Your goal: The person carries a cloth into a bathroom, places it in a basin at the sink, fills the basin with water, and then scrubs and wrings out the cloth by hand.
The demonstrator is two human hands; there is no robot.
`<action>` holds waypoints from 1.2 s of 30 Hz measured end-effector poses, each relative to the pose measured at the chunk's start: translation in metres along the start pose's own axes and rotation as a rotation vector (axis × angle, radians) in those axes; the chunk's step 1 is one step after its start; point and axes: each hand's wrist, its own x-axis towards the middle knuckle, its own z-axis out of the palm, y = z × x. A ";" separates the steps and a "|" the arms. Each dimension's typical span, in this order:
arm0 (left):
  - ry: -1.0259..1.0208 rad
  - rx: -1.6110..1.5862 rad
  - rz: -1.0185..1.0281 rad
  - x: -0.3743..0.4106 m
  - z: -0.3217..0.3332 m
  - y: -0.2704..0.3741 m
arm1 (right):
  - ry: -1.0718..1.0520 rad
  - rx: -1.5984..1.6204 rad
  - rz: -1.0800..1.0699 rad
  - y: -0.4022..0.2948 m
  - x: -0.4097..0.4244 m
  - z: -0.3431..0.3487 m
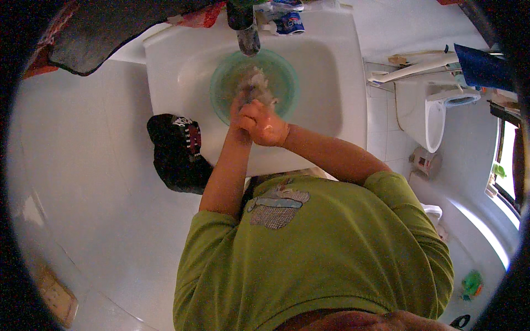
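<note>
A translucent green basin point(293, 93) sits in the white sink point(319, 107), below the faucet point(248, 41). Over the basin's near side, my left hand point(240, 108) and my right hand point(265, 126) are pressed together. The right hand looks wet, and its curled fingers lie across the left one. Just beyond them a pale, crumpled mass point(258, 80), either cloth or suds, lies in the basin and meets the fingers. Blur and overlap hide the left fingers and whatever is between the two palms.
A black cap point(174, 153) rests on the sink's left edge. Behind the faucet lies a blue-and-white tube point(290, 24). A dark grey panel point(107, 33) overhangs at the upper left. Right of the sink are a white urinal point(434, 120) and a toilet paper holder point(424, 161).
</note>
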 end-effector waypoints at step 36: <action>-0.042 0.265 -0.146 0.006 0.014 0.047 | -0.347 -0.115 0.016 -0.016 0.043 -0.028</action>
